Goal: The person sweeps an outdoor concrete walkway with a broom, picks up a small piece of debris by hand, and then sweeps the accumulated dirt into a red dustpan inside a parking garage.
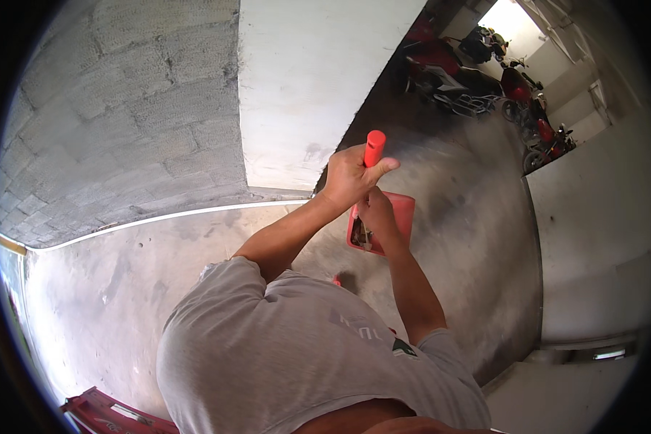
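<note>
Both my hands are on a red long-handled dustpan (pixel 401 217), held in front of me. My left hand (pixel 349 177) is wrapped round the top of its handle (pixel 374 148), with the thumb sticking out to the right. Just below it, my right hand (pixel 376 211) is closed, apparently round the same handle, though its grip is partly hidden. Beneath my right hand is the pan, its inside partly covered by that hand and forearm. Some brownish debris (pixel 359 235) and a pale scrap lie in it.
A grey block wall (pixel 130 108) and a white panel (pixel 296 94) stand ahead on the left. Several motorcycles (pixel 448 76) are parked beyond an opening at the far right. A white wall (pixel 593 239) runs along the right. A red object (pixel 116 412) sits at the lower left.
</note>
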The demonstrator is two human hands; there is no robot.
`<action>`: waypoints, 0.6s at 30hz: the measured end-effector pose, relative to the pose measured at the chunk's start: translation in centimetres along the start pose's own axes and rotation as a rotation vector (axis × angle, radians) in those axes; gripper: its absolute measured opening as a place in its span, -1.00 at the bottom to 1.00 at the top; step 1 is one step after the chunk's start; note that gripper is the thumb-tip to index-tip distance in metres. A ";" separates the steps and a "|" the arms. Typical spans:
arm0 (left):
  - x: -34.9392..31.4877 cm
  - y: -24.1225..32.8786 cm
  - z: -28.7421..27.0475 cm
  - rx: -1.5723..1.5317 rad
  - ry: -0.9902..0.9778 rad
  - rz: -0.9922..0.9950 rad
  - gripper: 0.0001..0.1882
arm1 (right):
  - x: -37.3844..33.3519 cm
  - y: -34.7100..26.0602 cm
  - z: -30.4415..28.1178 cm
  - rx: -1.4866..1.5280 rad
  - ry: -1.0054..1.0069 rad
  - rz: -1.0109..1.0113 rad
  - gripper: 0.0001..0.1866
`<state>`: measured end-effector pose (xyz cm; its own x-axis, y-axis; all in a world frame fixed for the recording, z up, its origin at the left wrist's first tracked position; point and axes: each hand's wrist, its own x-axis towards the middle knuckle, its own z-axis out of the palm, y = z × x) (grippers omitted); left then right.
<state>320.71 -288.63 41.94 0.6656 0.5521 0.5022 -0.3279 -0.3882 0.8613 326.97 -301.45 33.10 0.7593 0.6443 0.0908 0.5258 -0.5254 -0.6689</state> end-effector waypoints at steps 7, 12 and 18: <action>-1.9 -0.3 1.5 -0.140 -0.060 -0.095 -0.53 | -0.9 2.7 -0.1 -0.063 0.074 -0.053 -0.83; -2.0 -1.1 2.0 -0.190 -0.093 -0.169 -0.52 | -1.0 3.1 0.0 -0.109 0.049 -0.008 -0.82; -1.4 -1.2 2.4 -0.131 -0.095 -0.115 -0.51 | -1.0 4.3 0.6 0.002 -0.103 0.151 -0.80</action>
<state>321.80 -290.75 40.02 0.7619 0.5130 0.3954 -0.3262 -0.2235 0.9185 328.26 -304.02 29.74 0.7862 0.6119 -0.0863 0.4085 -0.6194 -0.6704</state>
